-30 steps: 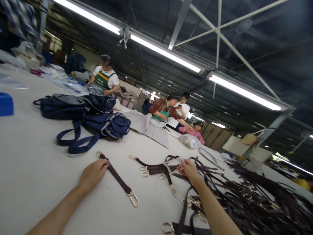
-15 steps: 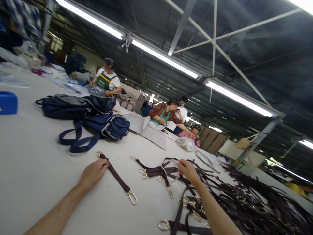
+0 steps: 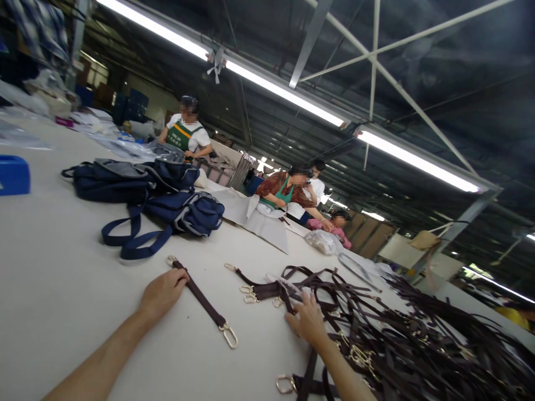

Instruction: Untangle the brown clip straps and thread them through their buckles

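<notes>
On the white table lies a short dark brown strap (image 3: 203,301) with a gold clip at its far end and a gold oval ring at its near end. My left hand (image 3: 164,292) is closed on this strap near its far end. My right hand (image 3: 308,322) rests over a bunch of similar dark straps (image 3: 267,291), its fingers apart and partly over them. A whitish strip (image 3: 284,284) lies across the bunch by those fingertips. Several gold rings and clips stick out on the bunch's left side.
A big heap of dark straps (image 3: 418,345) spreads over the right side. Navy blue bags (image 3: 179,209) lie beyond my left hand, and a blue box (image 3: 14,175) stands at the left edge. Co-workers (image 3: 184,133) stand across the table (image 3: 54,267).
My right hand has come down and nearer to me, its fingers now spread, and the whitish strip it held up has dropped onto the straps. My left hand stays on its strap.
</notes>
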The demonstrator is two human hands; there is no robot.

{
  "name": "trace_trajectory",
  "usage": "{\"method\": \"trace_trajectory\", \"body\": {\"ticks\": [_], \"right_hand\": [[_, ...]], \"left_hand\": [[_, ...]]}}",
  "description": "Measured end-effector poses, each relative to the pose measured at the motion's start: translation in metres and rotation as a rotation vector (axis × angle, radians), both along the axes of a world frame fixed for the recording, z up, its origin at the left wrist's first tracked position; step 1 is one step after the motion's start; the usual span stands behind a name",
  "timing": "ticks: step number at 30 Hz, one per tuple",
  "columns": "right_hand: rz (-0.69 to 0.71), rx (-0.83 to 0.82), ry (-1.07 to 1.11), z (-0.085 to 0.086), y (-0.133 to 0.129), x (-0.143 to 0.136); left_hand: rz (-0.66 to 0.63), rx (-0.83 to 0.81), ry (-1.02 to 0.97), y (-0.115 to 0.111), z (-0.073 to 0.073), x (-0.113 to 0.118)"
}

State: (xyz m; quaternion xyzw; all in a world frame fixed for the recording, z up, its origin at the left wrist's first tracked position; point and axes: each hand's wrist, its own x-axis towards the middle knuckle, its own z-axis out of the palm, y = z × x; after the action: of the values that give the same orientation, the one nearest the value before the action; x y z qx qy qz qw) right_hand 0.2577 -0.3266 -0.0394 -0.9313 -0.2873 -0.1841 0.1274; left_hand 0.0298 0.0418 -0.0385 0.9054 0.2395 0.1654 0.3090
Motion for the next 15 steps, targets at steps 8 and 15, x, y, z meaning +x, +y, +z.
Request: {"method": "trace_trajectory", "body": {"ticks": [8,15], "right_hand": [[0.100,-0.072,-0.003,0.003,0.046,-0.064],[0.383,-0.015,0.054,0.039,0.116,-0.176]], "left_hand": [[-0.027,0.031,-0.108,-0.005,0.000,0.004],[-0.649,-0.103,-0.356,-0.062,-0.003,-0.004]]}}
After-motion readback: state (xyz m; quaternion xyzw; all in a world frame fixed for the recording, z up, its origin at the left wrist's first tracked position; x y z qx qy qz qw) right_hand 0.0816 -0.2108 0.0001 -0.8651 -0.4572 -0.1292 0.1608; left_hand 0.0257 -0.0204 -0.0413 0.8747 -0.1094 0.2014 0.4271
